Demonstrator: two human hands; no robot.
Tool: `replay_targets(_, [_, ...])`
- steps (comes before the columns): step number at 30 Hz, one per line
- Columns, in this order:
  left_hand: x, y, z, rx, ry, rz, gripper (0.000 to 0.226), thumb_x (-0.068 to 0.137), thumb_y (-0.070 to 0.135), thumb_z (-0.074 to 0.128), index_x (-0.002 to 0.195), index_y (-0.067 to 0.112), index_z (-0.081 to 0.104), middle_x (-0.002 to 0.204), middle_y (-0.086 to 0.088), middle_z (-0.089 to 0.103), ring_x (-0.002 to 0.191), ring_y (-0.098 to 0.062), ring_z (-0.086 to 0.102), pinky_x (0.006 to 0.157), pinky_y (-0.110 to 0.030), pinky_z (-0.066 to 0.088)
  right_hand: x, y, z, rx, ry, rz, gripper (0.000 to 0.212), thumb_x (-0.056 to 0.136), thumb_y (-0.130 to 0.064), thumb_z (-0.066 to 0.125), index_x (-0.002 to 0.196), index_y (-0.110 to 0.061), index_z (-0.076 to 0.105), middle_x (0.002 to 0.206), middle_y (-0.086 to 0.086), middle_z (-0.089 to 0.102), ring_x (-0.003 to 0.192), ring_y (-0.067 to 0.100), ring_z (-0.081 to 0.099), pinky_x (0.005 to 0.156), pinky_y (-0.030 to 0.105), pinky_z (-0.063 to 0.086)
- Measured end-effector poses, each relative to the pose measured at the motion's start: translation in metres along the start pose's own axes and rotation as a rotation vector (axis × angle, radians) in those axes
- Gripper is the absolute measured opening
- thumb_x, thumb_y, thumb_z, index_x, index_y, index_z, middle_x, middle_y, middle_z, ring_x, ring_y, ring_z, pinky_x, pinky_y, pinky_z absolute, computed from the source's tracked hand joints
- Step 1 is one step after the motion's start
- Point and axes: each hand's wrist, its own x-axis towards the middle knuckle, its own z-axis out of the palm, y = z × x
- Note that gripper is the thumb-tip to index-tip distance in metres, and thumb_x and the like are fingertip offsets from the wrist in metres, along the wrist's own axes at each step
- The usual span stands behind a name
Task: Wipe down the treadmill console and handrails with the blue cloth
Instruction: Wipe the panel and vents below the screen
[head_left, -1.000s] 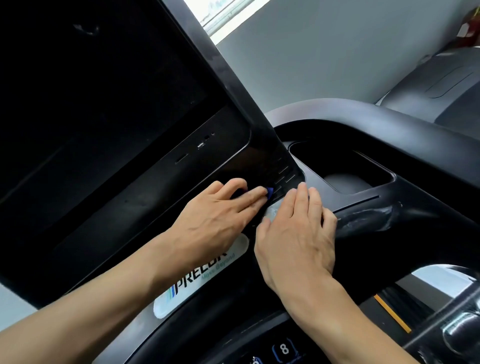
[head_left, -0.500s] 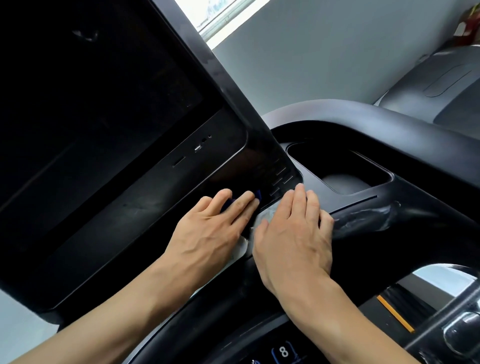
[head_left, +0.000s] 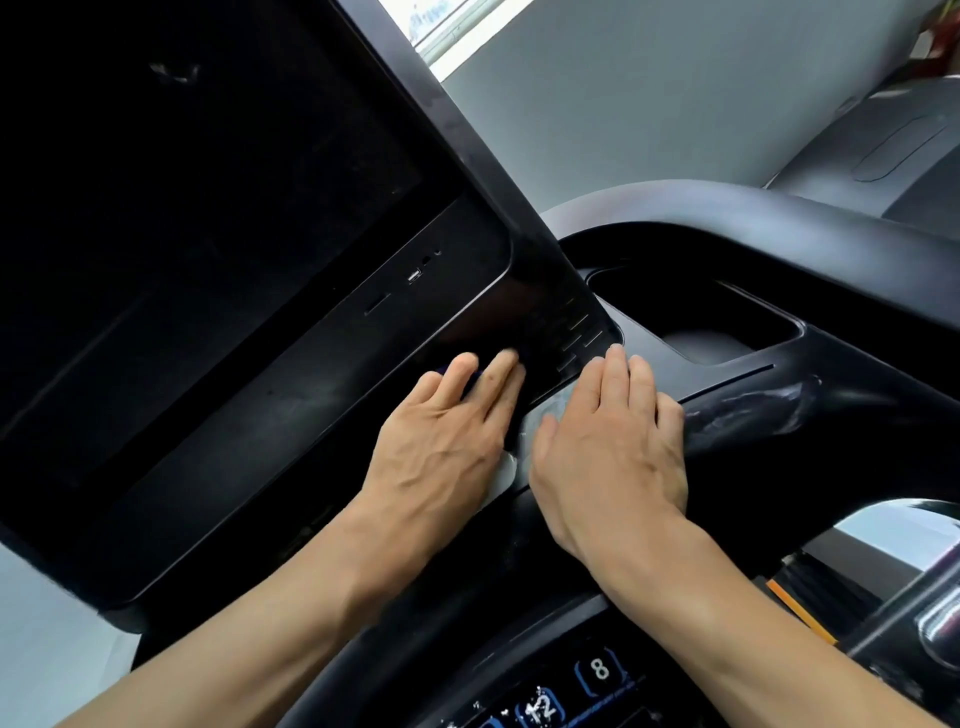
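Note:
The treadmill console (head_left: 291, 395) is a large black tilted screen with a glossy lower bezel. My left hand (head_left: 441, 441) lies flat on that bezel near its right corner, pressing the blue cloth (head_left: 471, 388) under its fingers. Only a sliver of blue shows between the fingers. My right hand (head_left: 608, 447) rests flat, fingers together, on the console ledge just right of the screen, with nothing in it. A pale smear (head_left: 550, 410) shows by its index finger. The curved black handrail (head_left: 779, 223) arcs behind the screen to the right.
A recessed cup tray (head_left: 696, 322) sits just beyond my right hand. Lit number buttons (head_left: 597, 670) are at the bottom. A white logo plate (head_left: 506, 467) peeks out between my hands. Another grey machine (head_left: 883, 156) stands at the upper right beside a grey wall.
My left hand has slid leftward along the lower bezel with the cloth, and less blue shows now. My right hand has stayed on the ledge.

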Motion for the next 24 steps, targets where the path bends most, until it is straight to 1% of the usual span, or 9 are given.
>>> replay_targets(3, [-0.014, -0.004, 0.0, 0.019, -0.016, -0.009, 0.062, 0.092, 0.012, 0.022, 0.149, 0.0, 0.043, 0.153, -0.012, 0.046, 0.121, -0.034, 0.051, 0.086, -0.036, 0.046, 0.001, 0.002, 0.001, -0.025, -0.041, -0.009, 0.072, 0.104, -0.042, 0.02, 0.157, 0.002, -0.002, 0.167, 0.019, -0.005, 0.154, 0.032, -0.004, 0.121, 0.043, 0.009])
replay_targets(6, [0.003, -0.003, -0.002, 0.015, 0.011, -0.011, 0.063, 0.091, 0.012, 0.021, 0.148, -0.002, 0.045, 0.152, -0.013, 0.047, 0.119, -0.033, 0.052, 0.085, -0.036, 0.047, 0.001, 0.0, 0.002, -0.039, -0.032, -0.004, 0.074, 0.103, -0.043, 0.021, 0.157, 0.002, 0.0, 0.167, 0.019, -0.003, 0.154, 0.032, -0.002, 0.12, 0.043, 0.01])
replay_targets(10, [0.005, 0.002, -0.002, 0.022, -0.008, -0.023, 0.064, 0.091, 0.02, 0.025, 0.149, -0.001, 0.043, 0.154, -0.013, 0.045, 0.121, -0.032, 0.048, 0.087, -0.036, 0.046, 0.001, 0.001, 0.001, -0.049, -0.051, 0.009, 0.072, 0.105, -0.043, 0.02, 0.158, 0.001, -0.001, 0.167, 0.017, -0.004, 0.154, 0.031, -0.003, 0.121, 0.043, 0.009])
replay_targets(14, [0.022, 0.0, -0.006, 0.026, 0.035, 0.02, 0.066, 0.089, 0.015, 0.019, 0.149, -0.001, 0.043, 0.154, -0.012, 0.045, 0.12, -0.031, 0.049, 0.086, -0.035, 0.046, 0.001, 0.0, 0.001, -0.038, -0.031, 0.0, 0.073, 0.104, -0.044, 0.022, 0.158, 0.001, 0.0, 0.167, 0.017, -0.003, 0.154, 0.031, -0.003, 0.121, 0.043, 0.01])
replay_targets(16, [0.029, 0.001, -0.01, 0.029, 0.029, 0.032, 0.067, 0.087, 0.014, 0.02, 0.148, 0.0, 0.044, 0.154, -0.011, 0.045, 0.12, -0.031, 0.049, 0.087, -0.034, 0.045, 0.001, 0.0, 0.001, -0.018, -0.017, 0.003, 0.074, 0.104, -0.045, 0.024, 0.158, 0.0, 0.001, 0.167, 0.017, -0.002, 0.154, 0.031, -0.002, 0.12, 0.043, 0.01])
replay_targets(18, [0.019, 0.0, -0.008, 0.029, 0.008, 0.035, 0.067, 0.086, 0.013, 0.021, 0.147, -0.001, 0.046, 0.153, -0.011, 0.046, 0.118, -0.032, 0.05, 0.086, -0.035, 0.046, 0.0, 0.002, 0.001, -0.008, -0.011, -0.001, 0.074, 0.104, -0.045, 0.024, 0.158, 0.001, 0.001, 0.167, 0.017, -0.002, 0.154, 0.031, -0.002, 0.12, 0.043, 0.01])
replay_targets(21, [0.008, -0.004, -0.008, 0.04, 0.041, 0.056, 0.063, 0.088, 0.01, 0.024, 0.145, 0.0, 0.05, 0.151, -0.008, 0.05, 0.114, -0.032, 0.051, 0.083, -0.035, 0.049, 0.001, 0.002, 0.002, -0.015, -0.005, -0.015, 0.074, 0.104, -0.044, 0.022, 0.157, 0.002, -0.001, 0.167, 0.018, -0.003, 0.154, 0.032, -0.002, 0.12, 0.044, 0.01])
replay_targets(24, [0.028, -0.005, -0.01, 0.018, 0.051, 0.079, 0.062, 0.089, 0.012, 0.024, 0.143, 0.001, 0.052, 0.148, -0.006, 0.053, 0.112, -0.03, 0.05, 0.082, -0.034, 0.046, 0.003, 0.001, 0.005, 0.001, 0.024, -0.01, 0.074, 0.104, -0.044, 0.025, 0.158, 0.002, 0.002, 0.167, 0.018, -0.001, 0.154, 0.031, -0.001, 0.119, 0.044, 0.011])
